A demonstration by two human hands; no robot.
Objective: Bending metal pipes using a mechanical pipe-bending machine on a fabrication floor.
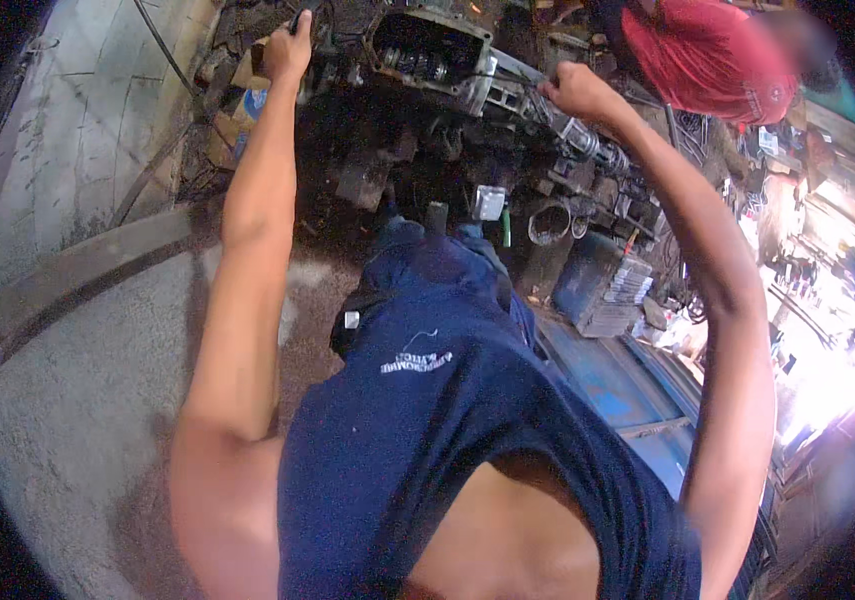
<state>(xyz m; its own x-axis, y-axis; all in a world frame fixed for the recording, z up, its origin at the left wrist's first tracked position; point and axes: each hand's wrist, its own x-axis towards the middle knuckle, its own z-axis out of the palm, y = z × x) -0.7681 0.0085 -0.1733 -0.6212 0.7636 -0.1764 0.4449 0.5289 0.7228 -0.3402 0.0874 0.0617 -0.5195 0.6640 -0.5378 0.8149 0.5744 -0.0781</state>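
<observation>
A greasy gearbox [488,60] lies ahead of me at the top of the view, its casing open on top and gears showing inside. From its right side runs a lighter metal section [519,98] with a geared shaft [592,145] at the end. My left hand [288,52] is closed at the gearbox's left end, thumb up beside a dark round part; what the fingers grip is hidden. My right hand [581,93] is closed at the lighter metal section, knuckles outward, and its fingertips are hidden too. Both arms are stretched far forward.
Another person in a red shirt [697,65] is close by at the upper right. A blue-grey battery-like box [587,285], a white square piece [488,203] and a metal ring [549,222] lie below the gearbox. A curved beam [107,265] crosses the concrete floor at left.
</observation>
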